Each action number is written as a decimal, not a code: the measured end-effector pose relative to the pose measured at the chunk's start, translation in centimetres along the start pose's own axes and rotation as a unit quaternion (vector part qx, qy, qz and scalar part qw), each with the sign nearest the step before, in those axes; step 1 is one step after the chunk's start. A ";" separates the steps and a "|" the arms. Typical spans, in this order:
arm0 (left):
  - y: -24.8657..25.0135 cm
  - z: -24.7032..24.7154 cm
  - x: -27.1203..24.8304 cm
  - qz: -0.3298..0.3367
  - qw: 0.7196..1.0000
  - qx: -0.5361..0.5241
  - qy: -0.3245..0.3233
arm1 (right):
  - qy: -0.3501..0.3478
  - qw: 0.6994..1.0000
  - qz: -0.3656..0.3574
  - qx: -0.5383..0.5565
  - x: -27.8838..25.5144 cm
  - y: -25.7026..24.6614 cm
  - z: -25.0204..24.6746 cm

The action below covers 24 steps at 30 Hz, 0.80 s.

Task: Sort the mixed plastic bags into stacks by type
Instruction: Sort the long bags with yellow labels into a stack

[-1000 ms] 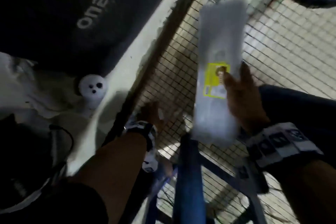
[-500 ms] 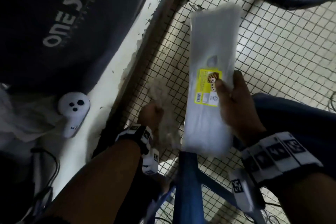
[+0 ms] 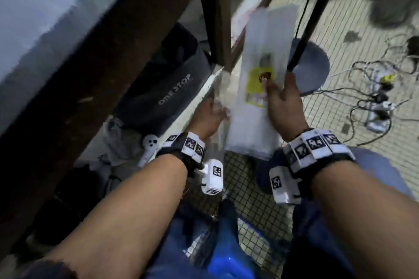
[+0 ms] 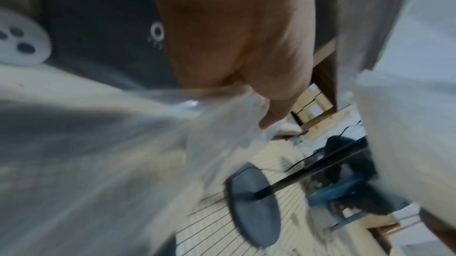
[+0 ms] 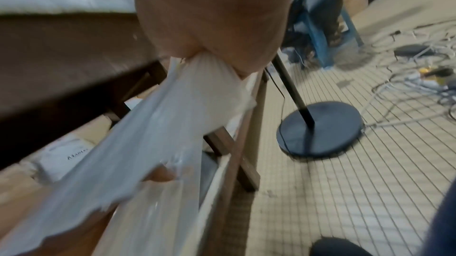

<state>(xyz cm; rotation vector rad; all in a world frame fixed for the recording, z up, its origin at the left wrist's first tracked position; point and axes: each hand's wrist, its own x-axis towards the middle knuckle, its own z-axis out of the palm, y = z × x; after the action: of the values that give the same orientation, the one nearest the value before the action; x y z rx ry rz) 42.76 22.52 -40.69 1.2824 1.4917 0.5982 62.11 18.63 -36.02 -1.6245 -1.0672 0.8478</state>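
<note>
Thick frosted-white plastic bag pack point(image 3: 260, 106), glossy, with a yellow paper-like label point(image 3: 257, 88); thin clear crinkled plastic bag point(image 4: 222, 123); dark brown matt wooden table frame point(image 3: 217, 13); pale matt tiled floor point(image 3: 362, 18).

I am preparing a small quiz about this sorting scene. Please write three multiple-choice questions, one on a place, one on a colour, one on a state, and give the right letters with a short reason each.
1. Where does the round stand base sit?
A. on the tiled floor
B. on the person's lap
C. on top of the dark bag

2. What colour is the label on the pack of bags?
A. red
B. yellow
C. green

3. What is the right hand doing?
A. hanging free and holding nothing
B. pressing flat on the floor
C. holding the pack of bags

Answers:
1 A, the base lies on the small floor tiles beyond the pack.
2 B, the head view shows a yellow patch on the clear pack.
3 C, thumb and fingers pinch the pack in the head and right wrist views.
</note>
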 end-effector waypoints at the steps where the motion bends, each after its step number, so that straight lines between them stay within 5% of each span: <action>1: 2.4 -0.8 -1.8 0.015 1.000 -0.008 0.005 | 0.004 1.000 -0.016 0.008 -0.4 -2.3 -0.7; 9: 16.2 -8.8 -12.7 0.158 0.982 -0.069 0.081 | 0.008 0.986 -0.150 0.070 -3.0 -21.1 -3.3; 15: 24.0 -18.7 -19.1 0.201 0.963 -0.125 0.130 | -0.056 0.958 -0.231 0.160 -4.9 -31.7 0.1; 20: 27.1 -28.0 -24.7 0.219 0.949 -0.016 0.226 | -0.145 0.928 -0.259 0.224 -6.6 -37.3 6.1; 24: 27.0 -34.7 -27.8 0.170 0.892 0.166 0.385 | -0.187 0.919 -0.273 0.216 -7.2 -39.1 10.8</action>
<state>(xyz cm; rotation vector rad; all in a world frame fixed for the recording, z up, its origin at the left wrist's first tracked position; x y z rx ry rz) 19.33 13.57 4.88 1.6993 2.0920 1.2262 40.11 21.05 -1.22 -0.7480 -1.3908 0.9412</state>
